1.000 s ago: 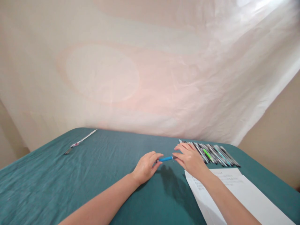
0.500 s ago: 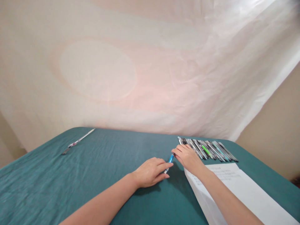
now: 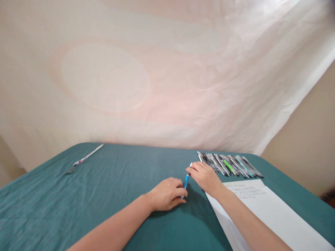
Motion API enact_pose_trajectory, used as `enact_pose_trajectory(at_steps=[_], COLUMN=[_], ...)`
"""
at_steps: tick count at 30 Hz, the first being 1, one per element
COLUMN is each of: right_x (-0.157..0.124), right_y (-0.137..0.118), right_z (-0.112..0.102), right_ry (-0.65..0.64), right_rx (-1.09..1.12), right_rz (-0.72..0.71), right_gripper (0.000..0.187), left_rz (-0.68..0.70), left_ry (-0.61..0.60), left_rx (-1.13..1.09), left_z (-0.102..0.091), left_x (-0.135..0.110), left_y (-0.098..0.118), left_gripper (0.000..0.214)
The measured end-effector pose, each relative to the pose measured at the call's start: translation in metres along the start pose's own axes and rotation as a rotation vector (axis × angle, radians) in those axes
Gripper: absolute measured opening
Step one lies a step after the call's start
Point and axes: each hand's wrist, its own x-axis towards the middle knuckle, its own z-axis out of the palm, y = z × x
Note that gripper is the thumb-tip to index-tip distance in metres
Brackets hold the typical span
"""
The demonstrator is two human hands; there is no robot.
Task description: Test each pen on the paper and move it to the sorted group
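Observation:
A blue pen (image 3: 186, 181) stands nearly upright in the view, held between both hands just above the teal tablecloth (image 3: 104, 195). My left hand (image 3: 167, 194) rests on the cloth with its fingers curled round the pen's lower end. My right hand (image 3: 204, 176) pinches the pen's upper end with its fingertips. Just right of my right hand, a row of several pens (image 3: 230, 165) lies side by side on the cloth.
A white sheet of paper (image 3: 264, 216) with printed lines lies under my right forearm at the front right. A single light-coloured pen (image 3: 84, 159) lies alone at the far left of the table. A pale cloth backdrop (image 3: 157, 76) hangs behind the table.
The blue pen has turned from lying sideways between my hands to pointing away from me. Both hands have shifted slightly left and nearer together.

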Motion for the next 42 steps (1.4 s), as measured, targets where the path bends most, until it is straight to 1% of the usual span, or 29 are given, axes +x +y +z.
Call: enact_pose_trajectory(at_steps=[5, 9, 11, 16, 19, 21, 23, 25, 27, 29, 31, 32, 34, 36, 38, 42], right_x=[0.000, 0.000, 0.001, 0.000, -0.001, -0.002, -0.004, -0.010, -0.021, -0.036, -0.055, -0.066, -0.087, -0.106, -0.119, -0.134], right_y=[0.000, 0.000, 0.000, 0.000, 0.005, 0.014, 0.024, 0.034, 0.040, 0.041, 0.039, 0.037, 0.033, 0.029, 0.027, 0.024], right_z=[0.000, 0.000, 0.001, 0.004, 0.001, -0.004, -0.012, -0.019, -0.024, -0.027, -0.027, -0.027, -0.027, -0.027, -0.026, -0.019], right_ry=[0.004, -0.009, -0.002, 0.018, 0.037, 0.062, 0.108, 0.175, 0.201, 0.159, 0.079, 0.049, 0.007, -0.007, -0.007, 0.021], right_rx=[0.004, 0.012, 0.019, 0.027, 0.025, 0.029, 0.058, 0.136, 0.281, 0.499, 0.727, 0.816, 0.922, 0.973, 0.987, 0.943], right_rz=[0.003, 0.005, 0.004, 0.006, 0.036, 0.099, 0.200, 0.324, 0.454, 0.576, 0.683, 0.734, 0.829, 0.903, 0.949, 0.997], right_gripper=[0.015, 0.015, 0.017, 0.019, 0.021, 0.022, 0.021, 0.020, 0.019, 0.020, 0.021, 0.022, 0.023, 0.024, 0.023, 0.017], left_rz=[0.000, 0.007, 0.004, 0.000, -0.013, -0.046, -0.079, -0.103, -0.120, -0.123, -0.105, -0.094, -0.082, -0.085, -0.091, -0.105], left_ry=[0.015, -0.011, -0.018, 0.020, 0.039, 0.052, 0.064, 0.071, 0.068, 0.058, 0.039, 0.029, 0.019, 0.026, 0.041, 0.032], left_rx=[0.000, 0.031, 0.012, -0.072, -0.109, -0.141, -0.179, -0.210, -0.224, -0.218, -0.197, -0.187, -0.179, -0.188, -0.200, -0.206], left_z=[0.002, 0.003, 0.002, 0.000, 0.000, 0.000, 0.000, 0.000, 0.000, 0.001, 0.001, 0.001, 0.001, 0.001, 0.001, -0.001], left_x=[-0.001, 0.000, 0.001, 0.001, 0.000, 0.000, -0.001, -0.002, -0.001, 0.000, 0.001, 0.002, 0.003, 0.004, 0.005, 0.007], left_y=[-0.003, -0.003, -0.002, -0.001, 0.000, 0.000, 0.000, 0.000, -0.001, -0.002, -0.003, -0.004, -0.005, -0.005, -0.004, -0.003], left_gripper=[0.019, 0.019, 0.021, 0.036, 0.050, 0.061, 0.068, 0.071, 0.071, 0.065, 0.050, 0.042, 0.033, 0.030, 0.030, 0.029])
